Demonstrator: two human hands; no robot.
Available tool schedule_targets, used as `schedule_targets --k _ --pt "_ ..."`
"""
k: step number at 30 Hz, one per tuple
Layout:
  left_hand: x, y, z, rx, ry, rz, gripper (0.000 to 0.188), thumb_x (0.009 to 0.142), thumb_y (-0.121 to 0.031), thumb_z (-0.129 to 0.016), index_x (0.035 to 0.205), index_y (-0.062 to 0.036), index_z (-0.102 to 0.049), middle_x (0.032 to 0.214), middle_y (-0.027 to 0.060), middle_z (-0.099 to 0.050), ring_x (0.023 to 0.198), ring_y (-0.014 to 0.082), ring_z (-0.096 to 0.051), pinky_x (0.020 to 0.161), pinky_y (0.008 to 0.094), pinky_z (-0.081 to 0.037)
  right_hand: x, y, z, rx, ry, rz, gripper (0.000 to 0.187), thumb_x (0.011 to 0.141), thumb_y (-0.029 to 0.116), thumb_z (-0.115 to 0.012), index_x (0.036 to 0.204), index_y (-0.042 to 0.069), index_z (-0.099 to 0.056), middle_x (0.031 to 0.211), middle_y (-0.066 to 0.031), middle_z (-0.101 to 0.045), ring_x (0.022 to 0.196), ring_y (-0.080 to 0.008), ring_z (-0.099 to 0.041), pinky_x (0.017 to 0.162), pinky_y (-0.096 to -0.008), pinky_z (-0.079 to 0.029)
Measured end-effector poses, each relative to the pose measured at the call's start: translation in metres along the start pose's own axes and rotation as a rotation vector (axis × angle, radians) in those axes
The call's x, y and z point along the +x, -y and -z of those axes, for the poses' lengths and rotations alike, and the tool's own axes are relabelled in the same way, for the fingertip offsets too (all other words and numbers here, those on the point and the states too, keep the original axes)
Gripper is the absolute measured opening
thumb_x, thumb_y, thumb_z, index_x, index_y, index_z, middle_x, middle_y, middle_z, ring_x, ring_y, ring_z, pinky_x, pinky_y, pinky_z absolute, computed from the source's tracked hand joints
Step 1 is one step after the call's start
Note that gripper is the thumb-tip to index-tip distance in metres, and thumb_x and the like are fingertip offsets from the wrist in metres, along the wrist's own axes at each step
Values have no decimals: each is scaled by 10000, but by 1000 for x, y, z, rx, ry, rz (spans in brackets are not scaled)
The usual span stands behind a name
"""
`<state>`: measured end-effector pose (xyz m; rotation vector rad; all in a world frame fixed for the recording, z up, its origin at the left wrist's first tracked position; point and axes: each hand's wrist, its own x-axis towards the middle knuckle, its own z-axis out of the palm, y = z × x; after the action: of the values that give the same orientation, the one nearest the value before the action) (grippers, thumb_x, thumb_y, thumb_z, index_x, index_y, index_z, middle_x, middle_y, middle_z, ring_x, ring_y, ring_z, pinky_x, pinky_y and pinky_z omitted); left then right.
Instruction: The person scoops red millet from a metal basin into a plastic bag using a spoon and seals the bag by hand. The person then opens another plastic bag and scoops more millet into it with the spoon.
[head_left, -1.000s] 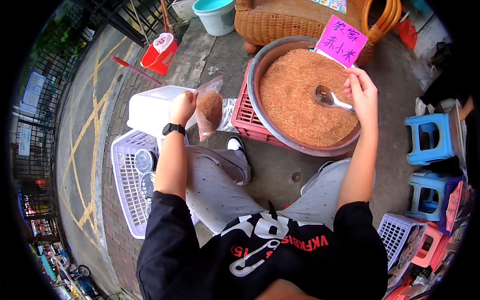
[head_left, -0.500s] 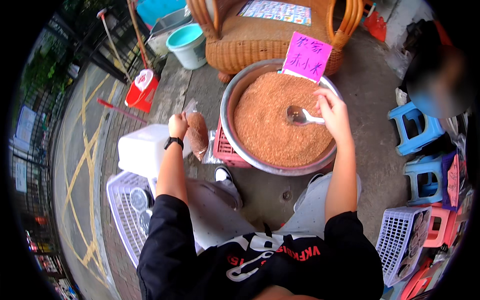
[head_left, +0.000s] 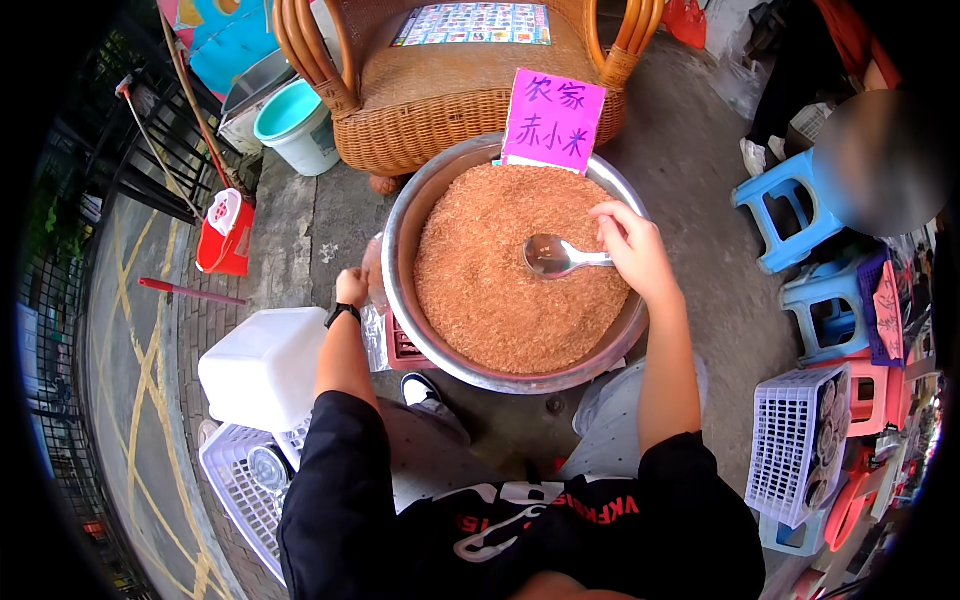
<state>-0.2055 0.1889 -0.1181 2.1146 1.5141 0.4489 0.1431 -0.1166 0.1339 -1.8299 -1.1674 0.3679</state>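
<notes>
A large metal basin (head_left: 398, 290) holds a heap of reddish-brown grain (head_left: 500, 310). Over the right half of the heap, my right hand (head_left: 635, 250) is closed on the handle of a metal spoon (head_left: 550, 256), whose bowl points left and looks empty. Just outside the basin's left rim, my left hand (head_left: 352, 288) is closed at a clear plastic bag of grain (head_left: 375, 268). The basin's rim and the hand hide much of that bag. A bright pink handwritten card (head_left: 553, 120) stands in the grain at the far rim.
Behind the basin is a wicker chair (head_left: 450, 80). At left are a white box (head_left: 262, 368), a lilac basket (head_left: 235, 480), a red bucket (head_left: 226, 235) and a turquoise-lined bucket (head_left: 295, 130). Blue stools (head_left: 790, 200), another person's legs and a second basket (head_left: 790, 440) line the right.
The view has shifted, so the basin sits further left and lower. My left hand has brought the bag against the basin's side. The spoon's bowl, earlier holding some grain, now looks empty.
</notes>
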Motion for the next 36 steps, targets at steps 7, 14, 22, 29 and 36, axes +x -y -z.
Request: schedule_targets --k 7,14,22,29,36 --pt "16 56 -5 62 214 -105 452 829 -377 -475 730 38 -623 643 240 -584 659 356 -606 642 417 -450 4 9 -3 -17 55 16 152 837 129 -505 939 52 -588 719 -123 -603 650 -218 -593 600 -317 -439" --pt "32 22 11 -398 859 275 191 852 -257 -500 910 -97 -585 647 -23 -528 483 82 -471 406 205 -364 -6 -38 15 -226 175 19 155 846 174 -491 878 58 -589 788 -139 -613 744 -278 -594 647 -360 -451" --pt "25 110 25 -56 846 267 350 798 -399 -497 1002 -118 -549 781 32 -567 633 152 -549 495 294 -421 -37 -28 39 -420 150 -79 174 809 217 -485 810 107 -620 739 -112 -623 712 -282 -602 637 -390 -468" --pt "64 45 -87 -354 652 234 370 814 -410 -472 1043 -126 -532 806 32 -553 674 160 -540 531 309 -423 -39 -31 34 -427 103 -40 186 794 210 -469 785 102 -620 730 -94 -620 706 -270 -600 620 -396 -464" --pt "166 -150 -175 -448 532 -222 351 820 -409 -465 1023 -131 -534 793 21 -546 686 154 -527 560 322 -417 -46 -34 37 -478 67 -95 190 783 204 -468 782 96 -624 740 -82 -621 710 -265 -594 625 -397 -456"
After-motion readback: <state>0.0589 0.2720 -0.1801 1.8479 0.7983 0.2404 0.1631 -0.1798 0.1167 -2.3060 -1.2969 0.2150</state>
